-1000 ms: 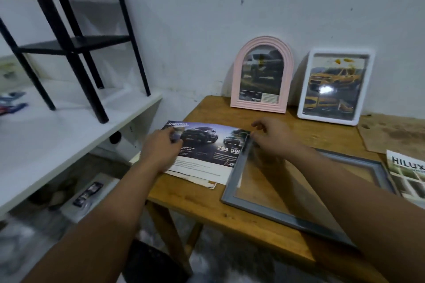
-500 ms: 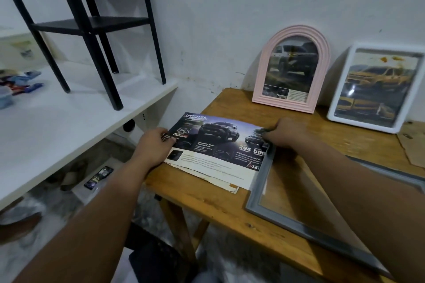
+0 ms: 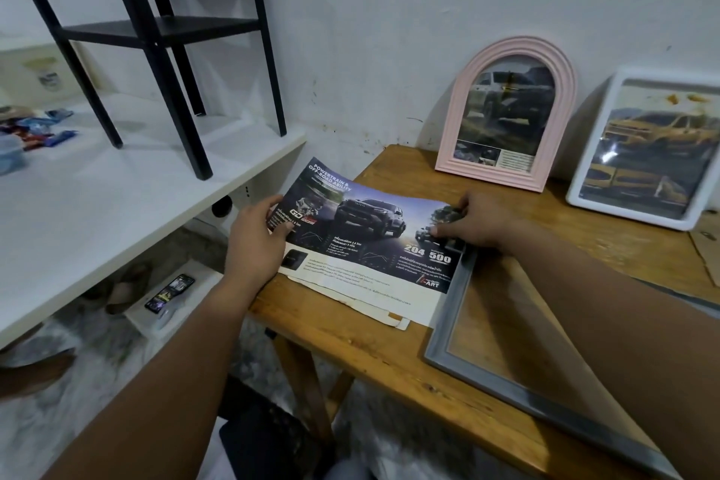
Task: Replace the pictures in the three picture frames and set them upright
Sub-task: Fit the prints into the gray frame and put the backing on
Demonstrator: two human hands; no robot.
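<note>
Two bare forearms reach in from the bottom edge over a wooden surface (image 3: 389,355). Nearest on the right, a grey frame (image 3: 448,327) lies flat with nothing in it, so that the wood shows through its opening; the right forearm crosses over it. Just left of the frame, a car brochure page (image 3: 362,242) lies on the surface over a pale, worn sheet (image 3: 385,314) whose edge sticks out beneath it, and the page's left part juts past the surface edge. The left hand (image 3: 257,242) grips that left end, thumb curled on top of the print and fingers underneath. The right hand (image 3: 479,224) holds the page's right end at the frame's top corner, fingers bent down onto it and thumb pressed against the print. Farther back, a pink arched frame (image 3: 506,117) stands upright leaning on the wall with a dark car picture inside, and beside it to the right a white rectangular frame (image 3: 584,168) leans likewise, showing yellow cars. Off to the left, a black rack (image 3: 163,31) stands on a white shelf (image 3: 117,207).
</note>
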